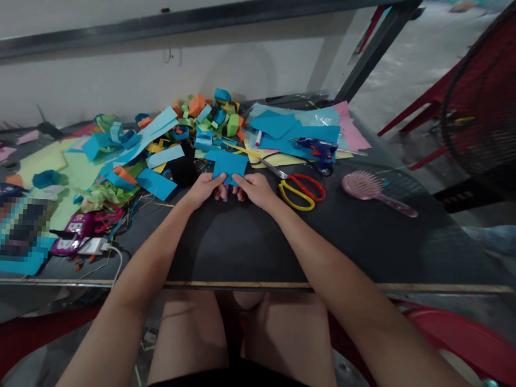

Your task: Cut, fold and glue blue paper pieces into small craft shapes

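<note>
Between my two hands is a small piece of blue paper (230,165), held up just above the dark tabletop. My left hand (206,188) pinches its lower left part, thumb on the near face. My right hand (255,188) grips the lower right part in the same way. The fingers behind the paper are partly hidden. Close to my right hand lie scissors (303,192) with one red and one yellow handle, blades pointing toward the paper pile. Loose blue paper (157,183) rests left of my left hand.
Behind my hands is a heap of folded paper pieces (210,116). A blue glue gun (320,148) lies on blue sheets (275,127). Right of the scissors is a pink hairbrush (364,186). A purple power strip (74,233) with a white charger (94,246) sits left. A fan (503,98) stands right.
</note>
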`<action>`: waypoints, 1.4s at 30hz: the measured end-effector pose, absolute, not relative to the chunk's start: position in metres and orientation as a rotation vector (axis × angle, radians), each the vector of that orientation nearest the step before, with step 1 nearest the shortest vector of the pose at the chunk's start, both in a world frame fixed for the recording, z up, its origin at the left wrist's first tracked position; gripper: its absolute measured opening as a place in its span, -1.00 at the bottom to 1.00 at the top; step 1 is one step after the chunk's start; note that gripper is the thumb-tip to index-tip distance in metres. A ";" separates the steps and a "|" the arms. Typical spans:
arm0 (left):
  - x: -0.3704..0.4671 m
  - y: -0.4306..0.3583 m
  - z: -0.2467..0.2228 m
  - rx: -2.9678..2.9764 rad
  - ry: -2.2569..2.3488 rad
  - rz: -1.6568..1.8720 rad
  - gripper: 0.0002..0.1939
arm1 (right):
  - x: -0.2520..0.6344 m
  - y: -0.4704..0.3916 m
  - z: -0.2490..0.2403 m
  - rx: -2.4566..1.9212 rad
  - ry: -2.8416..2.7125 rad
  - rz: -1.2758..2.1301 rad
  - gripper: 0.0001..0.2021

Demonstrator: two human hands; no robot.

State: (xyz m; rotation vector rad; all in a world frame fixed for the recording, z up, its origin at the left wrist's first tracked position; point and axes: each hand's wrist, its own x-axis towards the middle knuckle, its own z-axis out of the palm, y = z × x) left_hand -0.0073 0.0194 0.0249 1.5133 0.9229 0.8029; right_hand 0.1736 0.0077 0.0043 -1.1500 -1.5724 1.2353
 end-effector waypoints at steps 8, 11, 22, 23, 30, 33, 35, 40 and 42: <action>-0.007 0.020 0.023 1.483 0.957 0.808 -0.41 | 0.173 0.010 0.001 -1.165 -1.606 1.237 -0.40; -0.007 0.020 0.024 1.474 0.959 0.814 -0.44 | 0.173 0.010 0.002 -1.154 -1.588 1.264 -0.37; -0.008 0.023 0.017 1.625 0.929 0.786 -0.45 | 0.174 0.007 0.006 -1.192 -1.707 1.055 -0.32; -0.009 0.023 0.016 1.656 0.929 0.782 -0.44 | 0.175 0.008 0.005 -1.207 -1.738 0.998 -0.31; -0.010 0.024 0.016 1.727 0.958 0.732 -0.40 | 0.176 0.009 0.000 -1.217 -1.698 1.029 -0.32; -0.011 0.023 0.018 1.739 0.969 0.708 -0.40 | 0.175 0.009 0.000 -1.209 -1.648 1.104 -0.33; -0.011 0.023 0.019 1.742 0.966 0.696 -0.41 | 0.175 0.009 0.001 -1.213 -1.665 1.103 -0.32; -0.011 0.023 0.016 1.732 0.940 0.691 -0.43 | 0.171 0.005 0.005 -1.268 -1.752 0.930 -0.24; -0.011 0.024 0.015 1.730 0.932 0.697 -0.44 | 0.170 0.003 0.007 -1.260 -1.751 0.950 -0.25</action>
